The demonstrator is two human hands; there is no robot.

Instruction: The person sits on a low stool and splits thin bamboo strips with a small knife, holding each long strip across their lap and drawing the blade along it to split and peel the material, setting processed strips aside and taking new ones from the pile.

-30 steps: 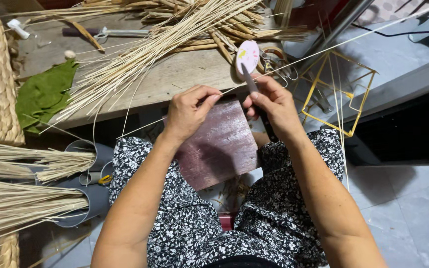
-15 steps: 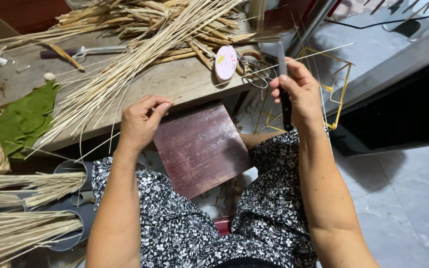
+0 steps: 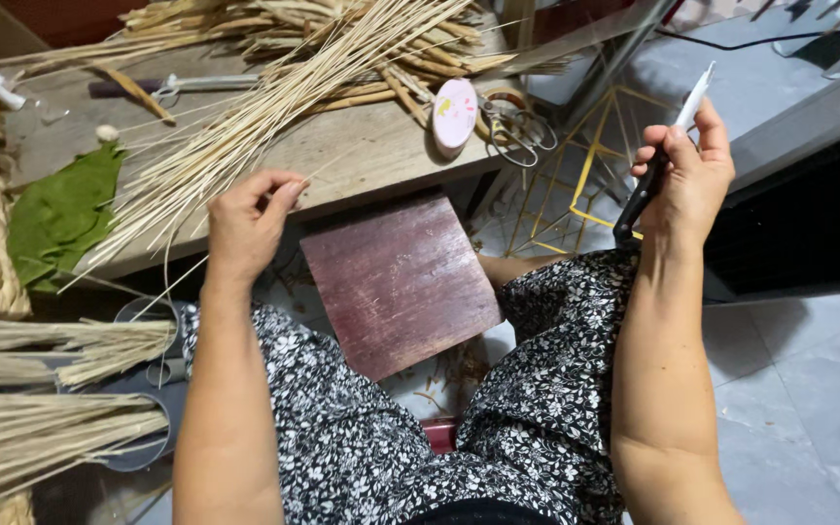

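My right hand (image 3: pixel 687 170) is raised to the right and grips a knife (image 3: pixel 661 160) with a black handle and a pale blade pointing up. My left hand (image 3: pixel 245 219) pinches the end of a thin straw strand (image 3: pixel 172 267) at the near edge of the wooden table (image 3: pixel 371 146). A reddish-brown wooden board (image 3: pixel 401 282) rests tilted on my lap between the two hands, with neither hand touching it. A long bundle of pale straw stalks (image 3: pixel 274 107) lies diagonally across the table above my left hand.
On the table lie a pink round tape measure (image 3: pixel 455 113), scissors (image 3: pixel 512 126), a green leaf cloth (image 3: pixel 65 209) and another tool (image 3: pixel 172 87). Straw bundles (image 3: pixel 41 389) stick out at the left. A yellow wire frame (image 3: pixel 585 185) stands on the grey tiled floor.
My hands have parted from the board. The right hand has swung out to the right with the knife. The left hand has reached up to the table edge and pinched a strand.
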